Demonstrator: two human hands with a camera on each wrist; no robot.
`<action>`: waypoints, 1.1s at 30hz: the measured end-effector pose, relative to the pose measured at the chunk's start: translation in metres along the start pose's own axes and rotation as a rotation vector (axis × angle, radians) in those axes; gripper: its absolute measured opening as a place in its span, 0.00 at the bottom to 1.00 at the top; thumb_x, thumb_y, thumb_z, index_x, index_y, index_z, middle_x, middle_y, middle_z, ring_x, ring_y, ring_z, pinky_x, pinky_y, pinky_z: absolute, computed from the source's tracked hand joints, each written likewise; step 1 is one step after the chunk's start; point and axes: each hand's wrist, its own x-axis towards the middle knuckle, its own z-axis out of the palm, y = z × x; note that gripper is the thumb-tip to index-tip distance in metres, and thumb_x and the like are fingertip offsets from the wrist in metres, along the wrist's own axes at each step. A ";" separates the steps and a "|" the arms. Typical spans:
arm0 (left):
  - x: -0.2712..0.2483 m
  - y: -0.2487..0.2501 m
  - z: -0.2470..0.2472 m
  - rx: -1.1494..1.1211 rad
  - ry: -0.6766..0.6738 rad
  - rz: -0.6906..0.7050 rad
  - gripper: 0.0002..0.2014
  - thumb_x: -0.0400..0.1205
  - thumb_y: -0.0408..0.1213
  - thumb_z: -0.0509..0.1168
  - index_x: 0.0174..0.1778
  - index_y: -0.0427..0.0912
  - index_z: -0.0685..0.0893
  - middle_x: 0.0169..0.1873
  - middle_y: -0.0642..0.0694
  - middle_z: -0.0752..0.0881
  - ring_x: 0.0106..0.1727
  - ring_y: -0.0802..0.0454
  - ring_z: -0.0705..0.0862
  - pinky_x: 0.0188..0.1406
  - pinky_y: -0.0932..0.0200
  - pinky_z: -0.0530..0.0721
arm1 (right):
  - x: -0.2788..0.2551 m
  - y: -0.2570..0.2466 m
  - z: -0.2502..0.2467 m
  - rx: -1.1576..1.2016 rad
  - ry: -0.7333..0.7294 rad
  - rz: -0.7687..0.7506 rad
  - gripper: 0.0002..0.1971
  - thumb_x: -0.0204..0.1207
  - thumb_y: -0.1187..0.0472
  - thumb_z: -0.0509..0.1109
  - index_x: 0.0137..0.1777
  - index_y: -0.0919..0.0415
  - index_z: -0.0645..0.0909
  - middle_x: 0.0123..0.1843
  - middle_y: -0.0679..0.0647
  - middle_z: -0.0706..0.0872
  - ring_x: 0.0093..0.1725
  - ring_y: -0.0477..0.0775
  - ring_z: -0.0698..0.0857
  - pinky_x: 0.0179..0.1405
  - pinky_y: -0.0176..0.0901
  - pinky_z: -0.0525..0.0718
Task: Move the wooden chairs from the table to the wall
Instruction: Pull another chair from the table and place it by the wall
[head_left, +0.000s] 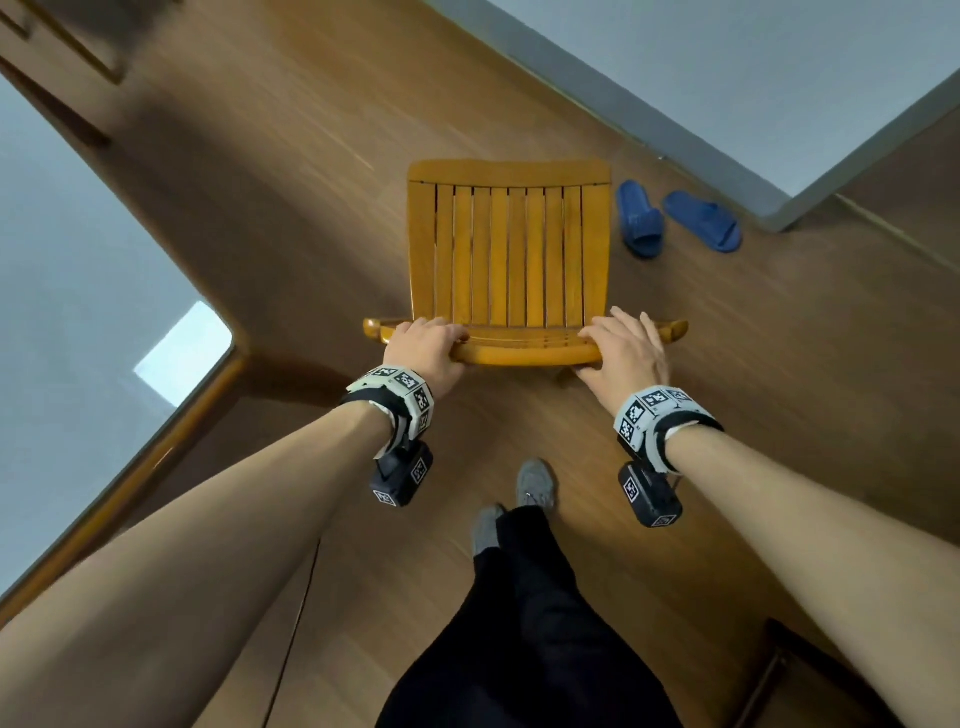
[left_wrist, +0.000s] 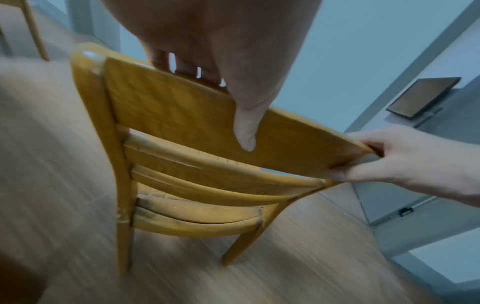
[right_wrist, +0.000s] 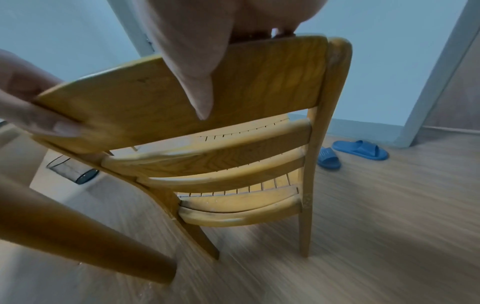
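A wooden chair (head_left: 509, 254) with a slatted seat stands on the wood floor in front of me, its back toward me. My left hand (head_left: 423, 345) grips the left part of the top back rail (left_wrist: 168, 115), fingers over the front and thumb on the rear face. My right hand (head_left: 626, 353) grips the right part of the same rail (right_wrist: 259, 78) the same way. In each wrist view the other hand, the right hand (left_wrist: 405, 162) and the left hand (right_wrist: 28, 107), shows at the far end of the rail. The floor is motion-blurred in both wrist views.
A pair of blue slippers (head_left: 675, 218) lies on the floor just right of the chair, near a grey-skirted wall corner (head_left: 753, 171). A glass-topped table (head_left: 78, 291) with a wooden edge is at my left. My feet (head_left: 519, 499) are behind the chair.
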 end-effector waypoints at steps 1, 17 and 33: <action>0.001 -0.004 -0.005 0.004 -0.019 -0.015 0.17 0.79 0.49 0.71 0.63 0.52 0.85 0.56 0.49 0.87 0.60 0.42 0.82 0.62 0.47 0.75 | 0.003 0.000 -0.002 0.012 -0.013 -0.005 0.19 0.71 0.51 0.80 0.62 0.47 0.86 0.69 0.45 0.84 0.78 0.54 0.72 0.84 0.56 0.55; 0.065 -0.015 -0.082 0.042 -0.112 -0.164 0.20 0.80 0.46 0.72 0.69 0.57 0.84 0.64 0.47 0.86 0.68 0.40 0.80 0.68 0.50 0.73 | 0.098 -0.016 -0.054 -0.015 -0.292 -0.095 0.11 0.76 0.39 0.71 0.49 0.44 0.84 0.43 0.44 0.86 0.49 0.53 0.85 0.53 0.47 0.79; 0.274 -0.066 -0.218 0.156 -0.139 0.171 0.11 0.81 0.48 0.68 0.59 0.59 0.86 0.49 0.52 0.88 0.53 0.45 0.86 0.50 0.52 0.82 | 0.300 -0.029 -0.131 -0.093 -0.244 0.109 0.14 0.77 0.38 0.70 0.60 0.37 0.84 0.50 0.46 0.89 0.55 0.57 0.86 0.49 0.48 0.79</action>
